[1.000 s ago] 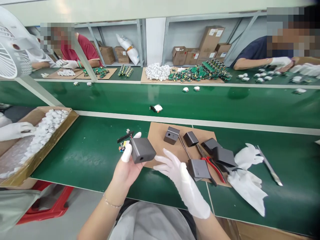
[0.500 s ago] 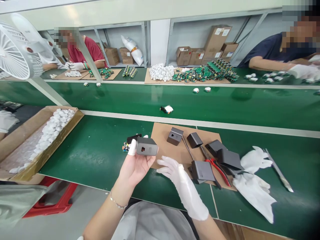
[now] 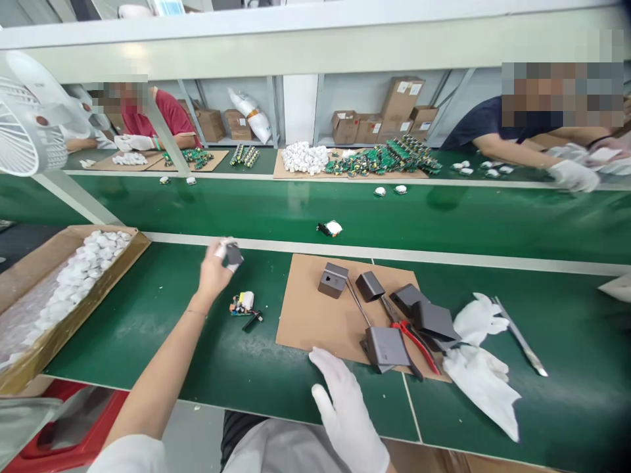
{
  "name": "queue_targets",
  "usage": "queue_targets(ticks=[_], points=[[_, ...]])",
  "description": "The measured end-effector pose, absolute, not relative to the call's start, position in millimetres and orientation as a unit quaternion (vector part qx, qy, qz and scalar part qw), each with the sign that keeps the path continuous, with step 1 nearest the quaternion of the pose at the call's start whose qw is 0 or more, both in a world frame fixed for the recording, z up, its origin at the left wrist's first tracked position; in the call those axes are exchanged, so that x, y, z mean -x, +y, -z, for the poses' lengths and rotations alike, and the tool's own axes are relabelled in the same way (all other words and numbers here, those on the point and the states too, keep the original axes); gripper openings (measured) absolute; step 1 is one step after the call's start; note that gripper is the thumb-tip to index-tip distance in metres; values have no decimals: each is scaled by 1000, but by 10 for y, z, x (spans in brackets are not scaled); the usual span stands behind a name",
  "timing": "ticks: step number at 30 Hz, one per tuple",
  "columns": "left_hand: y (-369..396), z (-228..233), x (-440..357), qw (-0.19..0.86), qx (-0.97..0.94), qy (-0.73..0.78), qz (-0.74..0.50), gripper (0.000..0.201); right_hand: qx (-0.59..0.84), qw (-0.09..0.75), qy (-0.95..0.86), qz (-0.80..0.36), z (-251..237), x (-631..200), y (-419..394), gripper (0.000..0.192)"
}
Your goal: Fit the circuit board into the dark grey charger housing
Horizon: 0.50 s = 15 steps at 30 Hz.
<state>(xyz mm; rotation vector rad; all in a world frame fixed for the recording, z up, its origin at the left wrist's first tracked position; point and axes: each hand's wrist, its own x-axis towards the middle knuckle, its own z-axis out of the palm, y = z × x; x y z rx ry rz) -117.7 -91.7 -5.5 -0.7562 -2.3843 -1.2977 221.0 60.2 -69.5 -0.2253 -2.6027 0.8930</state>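
My left hand (image 3: 217,265) is stretched out over the green bench towards the belt edge, fingers closed on a small dark grey housing (image 3: 233,254). My right hand (image 3: 340,401), in a white glove, hovers flat and empty near the front edge of the bench, just below a brown cardboard mat (image 3: 305,315). On that mat lie several more dark grey housings (image 3: 332,280) and red-handled pliers (image 3: 411,334). A small circuit board with a white part (image 3: 242,303) lies on the bench below my left hand.
Loose white gloves (image 3: 480,368) and a metal blade (image 3: 520,336) lie to the right of the mat. A cardboard box of white parts (image 3: 73,279) stands at the left. A small white part (image 3: 332,228) rides on the green belt. Other people work across the belt.
My left hand has carried the grey housing from in front of me away and leftward towards the belt edge. My right hand has dropped lower, nearer the front edge. The camera view has tilted up.
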Motion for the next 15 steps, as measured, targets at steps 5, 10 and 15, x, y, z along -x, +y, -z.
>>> queue_targets(ticks=[5, 10, 15], points=[[-1025, 322, 1321, 172, 266, -856, 409, 51, 89, 206, -931, -288, 694, -2213, 614, 42], [-1120, 301, 1322, 160, 287, -863, 383, 49, 97, 216, -930, -281, 647, -2186, 620, 41], [-1185, 264, 1374, 212, 280, -851, 390, 46, 88, 219, -935, -267, 681, -2169, 620, 41]])
